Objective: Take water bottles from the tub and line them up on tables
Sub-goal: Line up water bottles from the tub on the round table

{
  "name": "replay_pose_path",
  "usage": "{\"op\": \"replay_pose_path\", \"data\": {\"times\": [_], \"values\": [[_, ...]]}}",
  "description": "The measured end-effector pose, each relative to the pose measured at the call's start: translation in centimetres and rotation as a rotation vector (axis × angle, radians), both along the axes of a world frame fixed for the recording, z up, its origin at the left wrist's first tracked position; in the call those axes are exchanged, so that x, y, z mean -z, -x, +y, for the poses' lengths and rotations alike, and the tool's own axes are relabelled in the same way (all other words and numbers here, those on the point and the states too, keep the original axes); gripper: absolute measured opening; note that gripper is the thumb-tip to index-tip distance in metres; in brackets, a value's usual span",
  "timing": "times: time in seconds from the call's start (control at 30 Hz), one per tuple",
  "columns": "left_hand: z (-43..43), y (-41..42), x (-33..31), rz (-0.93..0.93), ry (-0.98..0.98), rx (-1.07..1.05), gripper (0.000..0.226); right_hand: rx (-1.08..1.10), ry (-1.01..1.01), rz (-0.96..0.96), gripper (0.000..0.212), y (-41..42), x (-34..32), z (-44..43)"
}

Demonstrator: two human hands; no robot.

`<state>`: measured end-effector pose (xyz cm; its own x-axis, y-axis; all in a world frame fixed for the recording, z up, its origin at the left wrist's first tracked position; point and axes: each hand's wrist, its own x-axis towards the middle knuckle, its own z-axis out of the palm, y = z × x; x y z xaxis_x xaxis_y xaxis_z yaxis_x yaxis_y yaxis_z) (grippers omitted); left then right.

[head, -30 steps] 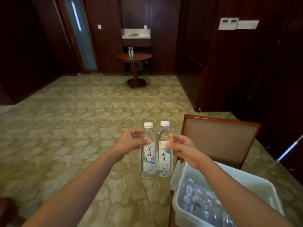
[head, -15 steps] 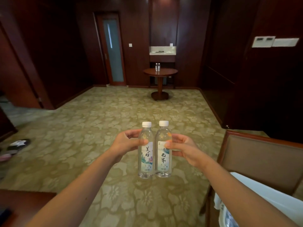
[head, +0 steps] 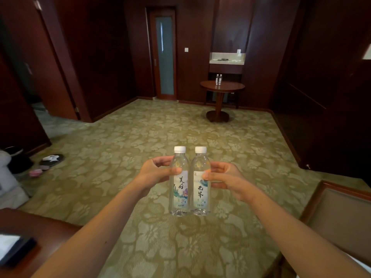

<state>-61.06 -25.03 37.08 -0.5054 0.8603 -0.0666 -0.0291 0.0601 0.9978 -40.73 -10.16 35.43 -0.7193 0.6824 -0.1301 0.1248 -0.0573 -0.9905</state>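
Observation:
I hold two clear water bottles with white caps upright and side by side in front of me, above the carpet. My left hand (head: pixel 155 173) grips the left bottle (head: pixel 179 183). My right hand (head: pixel 224 180) grips the right bottle (head: pixel 200 185). Far across the room a round wooden table (head: pixel 222 86) carries two more bottles (head: pixel 218 79) standing together. Only a white sliver of the tub (head: pixel 360 262) shows at the bottom right edge.
A wooden chair with a beige padded back (head: pixel 341 215) stands at the right. A dark wooden tabletop (head: pixel 40 235) with a dark flat object lies at the bottom left. Slippers (head: pixel 51 159) lie on the floor at left. Patterned green carpet (head: pixel 160 133) stretches to the round table.
My view has swung left: the tub and chair slid off to the right, the round table shifted right, and the left doorway, slippers and near tabletop came into view. Both hands still hold the bottles.

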Motion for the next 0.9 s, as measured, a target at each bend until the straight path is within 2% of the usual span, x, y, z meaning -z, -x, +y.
{"op": "replay_pose_path", "data": {"times": [0.2, 0.47, 0.67, 0.77, 0.9], "values": [[8.3, 3.5, 0.4, 0.004, 0.009, -0.022, 0.056, -0.005, 0.015, 0.014, 0.052, 3.7, 0.7, 8.3], [25.4, 7.5, -0.7, 0.036, 0.017, -0.008, 0.055, -0.010, 0.005, 0.013, 0.081, 7.9, -0.1, 25.5], [37.2, 9.2, -0.7, 0.048, 0.010, 0.015, 0.049, 0.008, 0.011, 0.008, 0.048, 9.3, -0.6, 36.4], [42.7, 10.0, -0.4, 0.046, 0.018, 0.043, 0.045, 0.041, 0.024, 0.005, 0.046, 9.8, -0.3, 41.4], [50.7, 11.9, 0.4, 0.057, 0.037, 0.092, 0.049, 0.092, 0.036, -0.008, 0.050, 11.2, 0.6, 48.7]]}}
